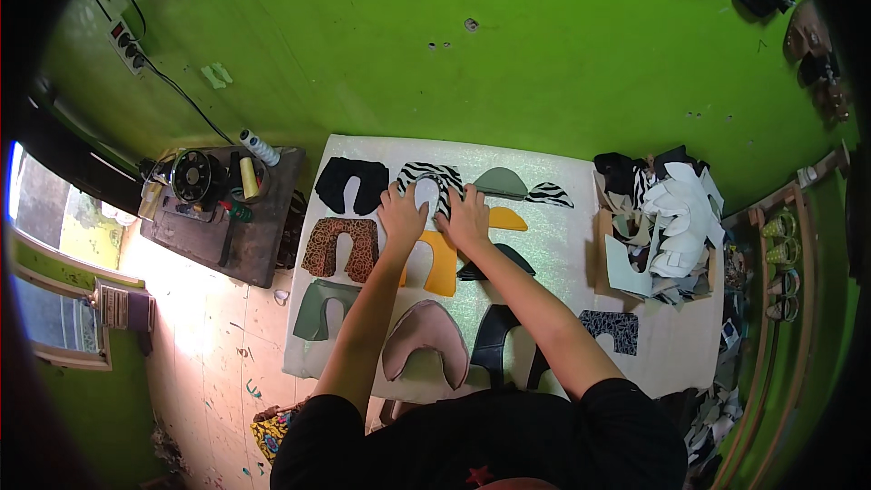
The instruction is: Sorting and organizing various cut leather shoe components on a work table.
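Note:
A zebra-print U-shaped shoe upper piece [430,170] lies near the far edge of the pale table [553,263]. My left hand [402,215] has its fingers over the left leg of the U and its thumb on the inner side. My right hand [464,217] grips the right leg the same way, partly hiding it. Just nearer than my hands lies a yellow U-shaped piece [442,265], part covered by my left forearm. A black piece [347,185] and a leopard-print piece [342,249] are to the left. Right of my hands are a green half-round piece [500,183] and a yellow one [507,219].
Closer to me lie a pink padded piece [425,340], a green piece [318,308] and a patterned dark piece [611,331]. A box of scraps [626,263] stands at right. Left is a dark sewing-machine table [227,240]; a green wall [363,45] rises behind.

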Demonstrator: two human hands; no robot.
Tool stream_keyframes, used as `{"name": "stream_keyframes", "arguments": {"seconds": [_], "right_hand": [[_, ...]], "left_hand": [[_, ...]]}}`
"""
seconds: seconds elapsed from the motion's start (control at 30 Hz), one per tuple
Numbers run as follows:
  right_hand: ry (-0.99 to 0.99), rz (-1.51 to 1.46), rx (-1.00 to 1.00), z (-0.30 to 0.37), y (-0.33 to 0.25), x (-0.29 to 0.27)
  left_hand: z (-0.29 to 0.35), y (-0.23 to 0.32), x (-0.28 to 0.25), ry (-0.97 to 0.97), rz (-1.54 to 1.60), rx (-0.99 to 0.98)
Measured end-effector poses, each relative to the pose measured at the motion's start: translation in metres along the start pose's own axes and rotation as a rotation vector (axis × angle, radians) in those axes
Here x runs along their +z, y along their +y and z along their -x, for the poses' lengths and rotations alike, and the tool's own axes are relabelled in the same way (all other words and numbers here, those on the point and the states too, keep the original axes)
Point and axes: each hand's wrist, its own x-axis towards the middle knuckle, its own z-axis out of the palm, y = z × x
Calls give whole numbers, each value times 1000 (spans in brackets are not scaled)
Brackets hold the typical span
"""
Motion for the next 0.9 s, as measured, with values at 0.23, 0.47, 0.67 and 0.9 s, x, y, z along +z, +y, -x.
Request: {"name": "stream_keyframes", "arguments": {"seconds": [0.23, 0.47, 0.67, 0.9], "right_hand": [[70, -177, -165, 72, 22, -40], [141, -287, -83, 162, 67, -93], [407, -234, 26, 216, 117, -151], [563, -177, 129, 259, 174, -203]], "left_hand": [[33, 33, -28, 20, 134, -8], [91, 109, -54, -104, 454, 207], [141, 180, -67, -244, 513, 396], [167, 249, -66, -249, 558, 566]]}}
